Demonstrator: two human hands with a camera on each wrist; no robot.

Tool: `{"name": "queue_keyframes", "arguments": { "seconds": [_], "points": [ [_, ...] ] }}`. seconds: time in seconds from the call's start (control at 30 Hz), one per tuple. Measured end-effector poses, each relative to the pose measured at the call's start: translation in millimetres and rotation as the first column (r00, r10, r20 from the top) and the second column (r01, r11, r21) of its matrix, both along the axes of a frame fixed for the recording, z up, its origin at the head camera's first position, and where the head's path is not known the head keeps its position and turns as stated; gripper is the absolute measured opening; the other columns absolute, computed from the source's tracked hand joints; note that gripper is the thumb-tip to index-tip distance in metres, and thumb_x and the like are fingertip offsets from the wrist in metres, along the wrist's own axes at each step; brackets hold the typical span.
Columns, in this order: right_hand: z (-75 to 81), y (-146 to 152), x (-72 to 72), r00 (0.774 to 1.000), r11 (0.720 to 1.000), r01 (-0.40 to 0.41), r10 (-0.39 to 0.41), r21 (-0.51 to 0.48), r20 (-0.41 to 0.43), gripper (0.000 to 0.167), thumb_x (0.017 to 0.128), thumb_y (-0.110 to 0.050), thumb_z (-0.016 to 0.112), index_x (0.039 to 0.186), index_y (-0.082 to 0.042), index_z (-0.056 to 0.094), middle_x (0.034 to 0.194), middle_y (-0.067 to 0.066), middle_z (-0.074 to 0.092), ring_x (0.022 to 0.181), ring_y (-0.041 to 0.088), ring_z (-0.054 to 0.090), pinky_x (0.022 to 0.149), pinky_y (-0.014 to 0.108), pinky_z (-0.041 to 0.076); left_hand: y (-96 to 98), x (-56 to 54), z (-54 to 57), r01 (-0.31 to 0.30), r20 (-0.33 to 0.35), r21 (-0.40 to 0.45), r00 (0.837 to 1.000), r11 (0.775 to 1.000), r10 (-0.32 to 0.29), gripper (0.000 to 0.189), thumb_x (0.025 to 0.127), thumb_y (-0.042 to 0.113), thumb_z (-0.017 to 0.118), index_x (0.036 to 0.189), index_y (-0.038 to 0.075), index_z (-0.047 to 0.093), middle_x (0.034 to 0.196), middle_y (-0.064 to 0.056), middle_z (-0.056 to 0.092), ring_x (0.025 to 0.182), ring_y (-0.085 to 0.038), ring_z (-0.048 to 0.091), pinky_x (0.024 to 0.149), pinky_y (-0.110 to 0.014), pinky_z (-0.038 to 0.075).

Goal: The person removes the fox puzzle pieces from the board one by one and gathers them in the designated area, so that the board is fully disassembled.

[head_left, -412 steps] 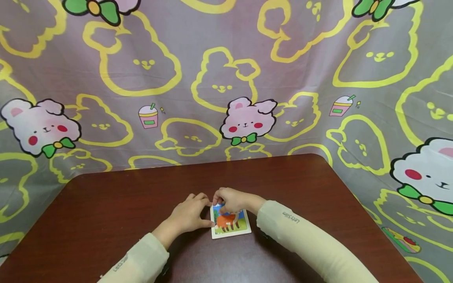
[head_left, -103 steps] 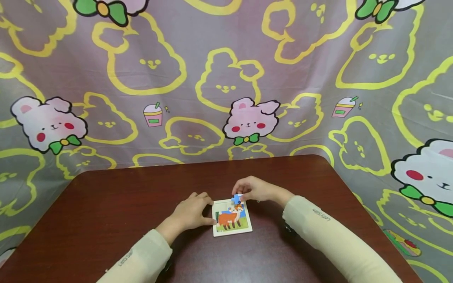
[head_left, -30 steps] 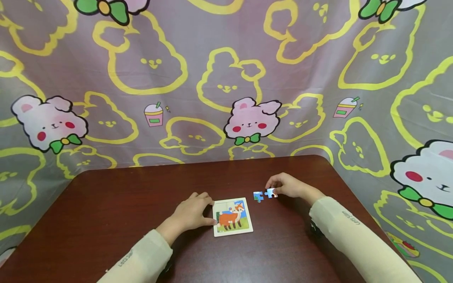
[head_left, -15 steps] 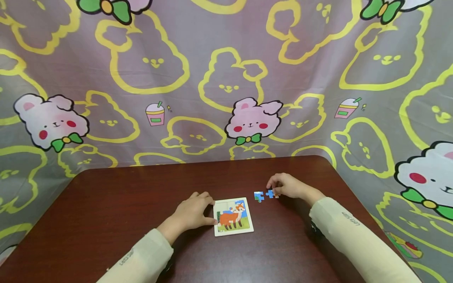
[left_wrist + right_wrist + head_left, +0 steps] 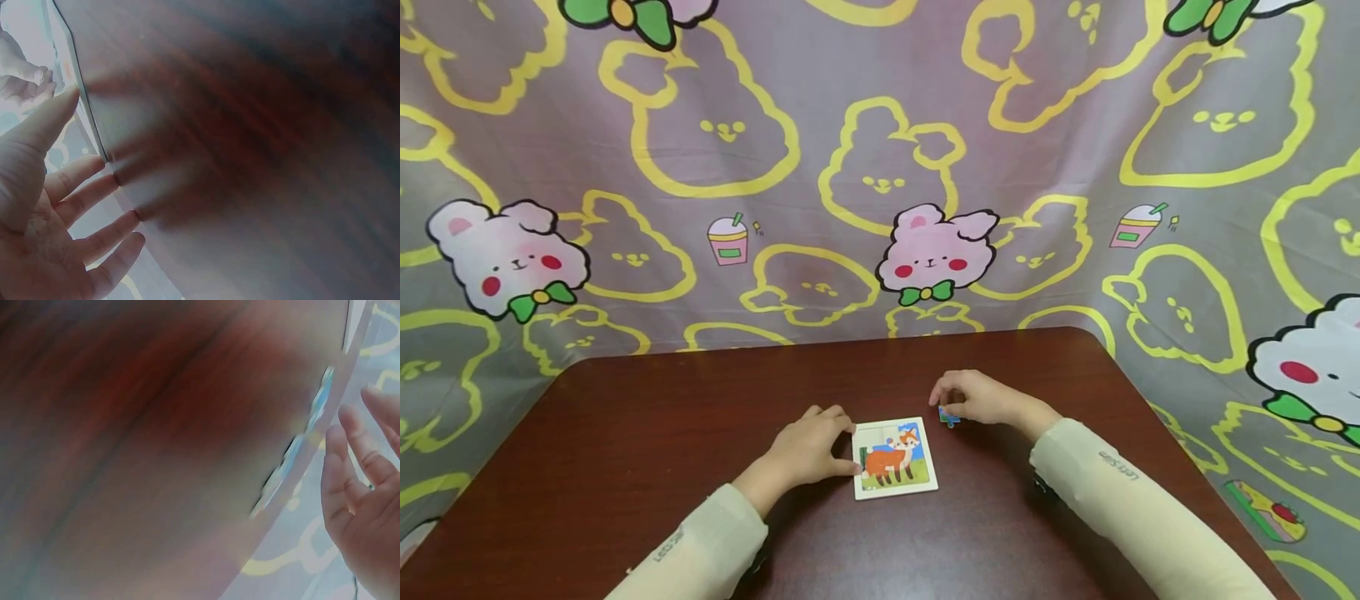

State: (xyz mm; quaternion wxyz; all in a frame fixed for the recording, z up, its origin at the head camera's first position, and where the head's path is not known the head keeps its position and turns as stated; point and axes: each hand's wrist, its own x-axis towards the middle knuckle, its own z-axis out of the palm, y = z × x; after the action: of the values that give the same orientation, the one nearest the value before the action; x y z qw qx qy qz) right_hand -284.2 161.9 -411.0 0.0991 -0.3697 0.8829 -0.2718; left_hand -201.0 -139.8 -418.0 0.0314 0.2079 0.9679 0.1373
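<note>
A square jigsaw board (image 5: 872,436) lies mid-table with a fox picture (image 5: 891,465) in it; its upper left part shows bare and pale. My left hand (image 5: 801,450) rests at the board's left side, thumb and forefinger touching its edge, the other fingers loosely spread in the left wrist view. To the right of the board, my right hand (image 5: 981,397) hovers over a blue jigsaw piece (image 5: 950,419), partly covering it. The right wrist view shows that hand's fingers (image 5: 353,428) loosely bent and apart from two jigsaw pieces (image 5: 278,475) flat on the table. One of them is hidden in the head view.
The dark wooden table (image 5: 685,408) has rounded far corners. A grey cloth (image 5: 820,275) printed with yellow outlines and rabbit faces hangs around its back and sides.
Sky pieces have left the board's upper part since the oldest frame. My right hand set one beside another on the table, released it and moved left over the other. My left hand stayed put.
</note>
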Motion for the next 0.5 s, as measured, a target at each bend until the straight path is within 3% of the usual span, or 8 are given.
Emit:
{"name": "queue_keyframes", "arguments": {
  "seconds": [0.5],
  "points": [
    [-1.1, -41.2, 4.9, 0.984, 0.981, -0.17, 0.165, 0.089, 0.07, 0.023, 0.089, -0.009, 0.073, 0.111, -0.016, 0.072, 0.102, 0.004, 0.062, 0.088, 0.019, 0.054, 0.078, 0.027, 0.046, 0.0, -1.6, 1.4, -0.006, 0.018, -0.001, 1.0, 1.0, 0.006, 0.055, 0.074, 0.047, 0.084, 0.116, 0.014, 0.07, 0.12, -0.001, 0.063, 0.109, -0.027, 0.056, 0.082, -0.051, 0.053]
  ]
}}
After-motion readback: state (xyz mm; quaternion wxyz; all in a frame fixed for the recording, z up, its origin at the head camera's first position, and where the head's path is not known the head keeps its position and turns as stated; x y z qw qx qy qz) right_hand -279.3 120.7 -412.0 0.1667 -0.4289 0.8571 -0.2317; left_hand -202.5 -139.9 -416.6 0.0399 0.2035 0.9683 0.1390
